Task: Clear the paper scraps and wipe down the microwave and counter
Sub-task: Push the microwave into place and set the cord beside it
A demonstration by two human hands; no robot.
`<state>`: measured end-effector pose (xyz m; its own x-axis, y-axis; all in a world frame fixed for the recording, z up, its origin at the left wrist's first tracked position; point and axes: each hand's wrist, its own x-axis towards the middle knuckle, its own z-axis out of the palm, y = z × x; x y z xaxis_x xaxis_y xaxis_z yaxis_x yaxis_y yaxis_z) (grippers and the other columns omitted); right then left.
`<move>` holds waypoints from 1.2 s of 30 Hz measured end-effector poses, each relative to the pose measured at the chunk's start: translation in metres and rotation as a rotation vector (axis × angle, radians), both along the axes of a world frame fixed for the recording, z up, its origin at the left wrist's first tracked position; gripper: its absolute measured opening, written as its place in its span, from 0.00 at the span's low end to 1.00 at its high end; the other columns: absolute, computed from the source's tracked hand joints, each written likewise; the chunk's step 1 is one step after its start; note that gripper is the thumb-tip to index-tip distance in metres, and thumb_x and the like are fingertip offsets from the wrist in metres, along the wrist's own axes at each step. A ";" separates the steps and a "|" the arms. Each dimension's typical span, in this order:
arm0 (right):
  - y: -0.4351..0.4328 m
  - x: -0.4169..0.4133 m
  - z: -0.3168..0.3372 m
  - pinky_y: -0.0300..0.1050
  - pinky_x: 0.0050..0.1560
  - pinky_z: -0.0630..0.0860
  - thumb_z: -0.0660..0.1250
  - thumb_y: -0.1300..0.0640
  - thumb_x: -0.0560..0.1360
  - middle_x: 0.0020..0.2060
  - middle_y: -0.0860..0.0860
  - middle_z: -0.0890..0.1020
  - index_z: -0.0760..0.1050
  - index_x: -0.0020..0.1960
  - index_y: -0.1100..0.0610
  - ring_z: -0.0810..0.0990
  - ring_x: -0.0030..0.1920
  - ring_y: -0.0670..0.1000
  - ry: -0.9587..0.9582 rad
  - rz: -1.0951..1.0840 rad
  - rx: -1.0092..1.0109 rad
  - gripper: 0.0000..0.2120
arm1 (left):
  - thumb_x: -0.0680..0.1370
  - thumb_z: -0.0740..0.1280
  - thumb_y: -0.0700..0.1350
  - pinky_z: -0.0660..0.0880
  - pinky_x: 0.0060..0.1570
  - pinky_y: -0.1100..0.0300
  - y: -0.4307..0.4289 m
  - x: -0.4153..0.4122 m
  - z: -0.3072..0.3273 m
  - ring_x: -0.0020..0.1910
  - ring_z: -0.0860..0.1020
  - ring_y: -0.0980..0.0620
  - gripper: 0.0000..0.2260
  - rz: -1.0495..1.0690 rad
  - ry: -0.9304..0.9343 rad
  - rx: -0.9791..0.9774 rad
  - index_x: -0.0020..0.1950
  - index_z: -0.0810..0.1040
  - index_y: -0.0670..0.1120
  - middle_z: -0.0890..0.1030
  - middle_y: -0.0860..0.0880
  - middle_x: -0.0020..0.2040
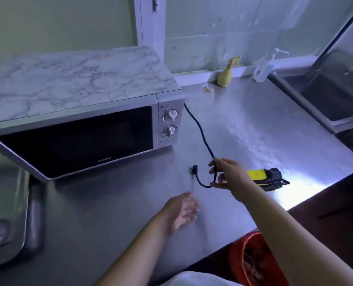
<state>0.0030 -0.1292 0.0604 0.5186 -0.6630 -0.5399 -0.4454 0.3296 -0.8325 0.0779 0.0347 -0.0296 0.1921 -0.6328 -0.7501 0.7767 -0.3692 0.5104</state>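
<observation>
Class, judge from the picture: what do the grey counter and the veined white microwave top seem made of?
Grey counter: probably brushed stainless steel, given soft glare and blurred reflections. Veined white microwave top: marble-look, matte; perhaps printed film, stone not excluded.

Both bare forearms reach forward from the near edge of the surface (pixel 243 124). The right grip (pixel 228 175), farther out, curls its fingers loosely round a cord (pixel 200 131). The left grip (pixel 184 209) is low, fingers straight, blurred.
</observation>
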 end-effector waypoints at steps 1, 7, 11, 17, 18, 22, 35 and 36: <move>-0.001 0.000 -0.005 0.56 0.46 0.83 0.65 0.52 0.81 0.36 0.54 0.80 0.80 0.45 0.59 0.68 0.26 0.49 -0.017 0.027 0.036 0.12 | 0.82 0.62 0.51 0.77 0.49 0.51 -0.009 0.001 0.001 0.52 0.79 0.42 0.15 0.045 0.079 -0.011 0.61 0.75 0.41 0.81 0.39 0.61; -0.041 -0.014 -0.026 0.45 0.37 0.78 0.62 0.50 0.82 0.32 0.48 0.75 0.76 0.43 0.53 0.67 0.26 0.47 -0.191 0.041 0.421 0.12 | 0.81 0.61 0.45 0.80 0.46 0.44 -0.055 0.013 0.004 0.48 0.81 0.38 0.11 0.366 0.302 -0.008 0.41 0.70 0.41 0.81 0.34 0.54; -0.090 -0.023 -0.035 0.42 0.30 0.73 0.65 0.51 0.79 0.30 0.47 0.69 0.75 0.39 0.53 0.65 0.27 0.47 -0.324 0.012 0.730 0.11 | 0.81 0.60 0.41 0.82 0.41 0.47 -0.085 0.014 0.000 0.40 0.84 0.41 0.08 0.480 0.298 -0.033 0.48 0.77 0.38 0.83 0.39 0.42; -0.154 -0.027 -0.056 0.43 0.33 0.73 0.63 0.51 0.79 0.30 0.48 0.68 0.74 0.41 0.54 0.59 0.29 0.48 -0.276 0.137 0.705 0.10 | 0.83 0.58 0.39 0.82 0.44 0.51 -0.128 0.036 0.003 0.45 0.82 0.48 0.12 0.803 0.221 -0.108 0.64 0.75 0.40 0.84 0.43 0.47; -0.163 -0.027 -0.060 0.44 0.35 0.75 0.63 0.52 0.80 0.31 0.49 0.70 0.75 0.42 0.54 0.61 0.29 0.48 -0.262 0.156 0.675 0.10 | 0.83 0.59 0.39 0.81 0.46 0.49 -0.131 0.039 0.003 0.47 0.82 0.48 0.11 0.812 0.198 -0.121 0.63 0.75 0.40 0.83 0.44 0.48; -0.186 -0.031 -0.082 0.46 0.46 0.73 0.62 0.54 0.81 0.35 0.50 0.77 0.79 0.48 0.53 0.75 0.36 0.48 -0.203 0.248 0.491 0.09 | 0.81 0.62 0.38 0.83 0.45 0.44 -0.141 0.044 0.008 0.49 0.83 0.47 0.09 0.761 0.068 -0.202 0.52 0.82 0.46 0.84 0.44 0.52; -0.195 -0.034 -0.075 0.43 0.40 0.76 0.65 0.59 0.80 0.38 0.51 0.74 0.85 0.53 0.56 0.76 0.32 0.48 -0.364 0.296 0.248 0.10 | 0.79 0.68 0.41 0.82 0.41 0.49 -0.171 0.050 0.049 0.44 0.84 0.49 0.13 0.388 -0.456 -0.074 0.63 0.78 0.49 0.84 0.43 0.50; -0.195 -0.036 -0.067 0.41 0.40 0.77 0.66 0.59 0.80 0.37 0.49 0.75 0.86 0.52 0.54 0.76 0.33 0.47 -0.384 0.354 0.175 0.09 | 0.79 0.68 0.40 0.82 0.40 0.50 -0.175 0.051 0.053 0.44 0.84 0.48 0.13 0.346 -0.482 -0.051 0.63 0.78 0.49 0.84 0.43 0.50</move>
<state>-0.0334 -0.3239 -0.0068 0.8752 -0.3292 -0.3544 -0.2290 0.3633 -0.9031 0.1286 -0.1407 0.0236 0.7050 -0.5056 -0.4974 0.5234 -0.1023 0.8459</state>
